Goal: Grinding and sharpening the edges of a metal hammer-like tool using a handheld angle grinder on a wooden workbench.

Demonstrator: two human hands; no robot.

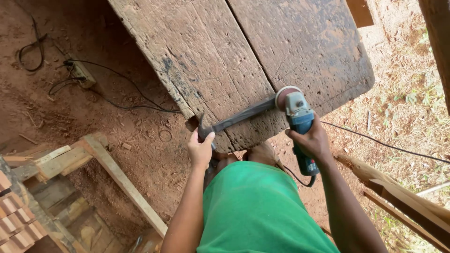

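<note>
Two hands are working at the near edge of the worn wooden surface [206, 51]. My left hand [200, 149] is gripping the blade's [243, 115] handle end, its long axis running up and right to the grinder [298, 122]. My right hand [313, 139] is wrapping the grinder's blue body, disc meeting the blade's far end, both arms bent.
</note>
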